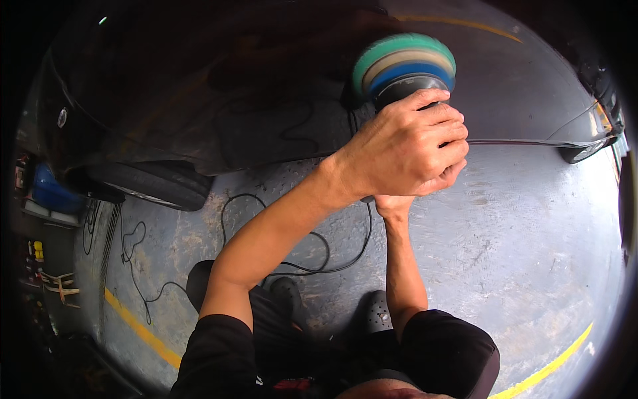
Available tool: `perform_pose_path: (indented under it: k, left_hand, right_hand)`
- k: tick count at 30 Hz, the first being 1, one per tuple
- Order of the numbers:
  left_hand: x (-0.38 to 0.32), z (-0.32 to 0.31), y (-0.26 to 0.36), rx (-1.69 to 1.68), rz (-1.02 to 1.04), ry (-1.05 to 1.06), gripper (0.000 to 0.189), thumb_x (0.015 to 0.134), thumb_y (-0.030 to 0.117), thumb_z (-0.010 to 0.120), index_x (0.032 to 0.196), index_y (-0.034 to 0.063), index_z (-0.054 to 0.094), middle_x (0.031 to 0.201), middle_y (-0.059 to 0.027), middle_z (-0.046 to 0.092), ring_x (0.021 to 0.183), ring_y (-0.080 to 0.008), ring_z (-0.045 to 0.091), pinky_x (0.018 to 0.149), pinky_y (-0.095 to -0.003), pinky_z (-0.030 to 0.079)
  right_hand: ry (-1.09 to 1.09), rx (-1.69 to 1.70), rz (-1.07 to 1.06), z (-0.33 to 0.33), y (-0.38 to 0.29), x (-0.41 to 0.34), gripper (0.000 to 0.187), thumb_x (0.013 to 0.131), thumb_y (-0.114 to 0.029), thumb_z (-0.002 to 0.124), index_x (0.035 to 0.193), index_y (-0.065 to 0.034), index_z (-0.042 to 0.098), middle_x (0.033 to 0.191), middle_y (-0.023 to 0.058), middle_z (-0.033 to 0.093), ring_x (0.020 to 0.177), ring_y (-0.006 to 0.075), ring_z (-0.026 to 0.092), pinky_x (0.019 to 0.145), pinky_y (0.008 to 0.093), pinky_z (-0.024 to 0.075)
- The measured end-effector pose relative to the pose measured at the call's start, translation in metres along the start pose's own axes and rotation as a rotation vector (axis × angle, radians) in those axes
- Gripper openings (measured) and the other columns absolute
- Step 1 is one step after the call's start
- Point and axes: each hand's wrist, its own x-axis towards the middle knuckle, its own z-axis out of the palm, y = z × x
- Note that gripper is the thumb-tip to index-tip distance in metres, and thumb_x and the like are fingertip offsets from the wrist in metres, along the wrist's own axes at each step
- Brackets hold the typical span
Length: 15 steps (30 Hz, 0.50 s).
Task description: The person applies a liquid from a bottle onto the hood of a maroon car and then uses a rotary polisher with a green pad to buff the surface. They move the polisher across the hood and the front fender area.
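Observation:
A polisher (411,87) with a green foam pad (394,46) and a blue ring is held against or close to the dark side panel of a car (279,75); contact cannot be told. My left hand (418,142) is wrapped over the black polisher body just below the pad. Beneath it, my right hand (394,203) is mostly hidden, with only its wrist side showing by the lower end of the tool. What its fingers hold is out of sight. A black power cord (366,239) hangs from near the hands and loops on the floor.
Car wheels stand at the left (164,187) and far right (583,152). Cables (144,294) lie on the grey floor, which has yellow lines (142,329) and a floor grate (107,244). A blue container (55,187) and shelved items are at the far left. My feet are below.

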Motion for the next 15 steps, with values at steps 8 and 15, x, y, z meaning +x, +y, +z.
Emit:
perform_pose_path:
  k: [8, 15]
  left_hand:
    - [-0.010, -0.017, 0.020, 0.032, -0.187, 0.160, 0.035, 0.071, 0.022, 0.087, 0.106, 0.0200, 0.081, 0.128, 0.0008, 0.072, 0.137, -0.0268, 0.058, 0.124, -0.0564, 0.035]
    - [-0.025, -0.021, 0.010, 0.011, -0.172, 0.299, 0.027, 0.074, 0.021, 0.087, 0.101, 0.0212, 0.082, 0.123, 0.0015, 0.074, 0.133, -0.0254, 0.060, 0.122, -0.0536, 0.035]
  right_hand:
    - [0.058, -0.032, -0.091, 0.008, -0.037, 0.022, 0.065, 0.081, -0.017, 0.085, 0.137, 0.0002, 0.056, 0.128, 0.0109, 0.063, 0.118, 0.0229, 0.062, 0.100, 0.0384, 0.0505]
    - [0.055, -0.046, -0.157, 0.031, -0.062, 0.034, 0.064, 0.080, -0.017, 0.085, 0.135, 0.0012, 0.058, 0.125, 0.0109, 0.065, 0.116, 0.0224, 0.064, 0.099, 0.0378, 0.0518]
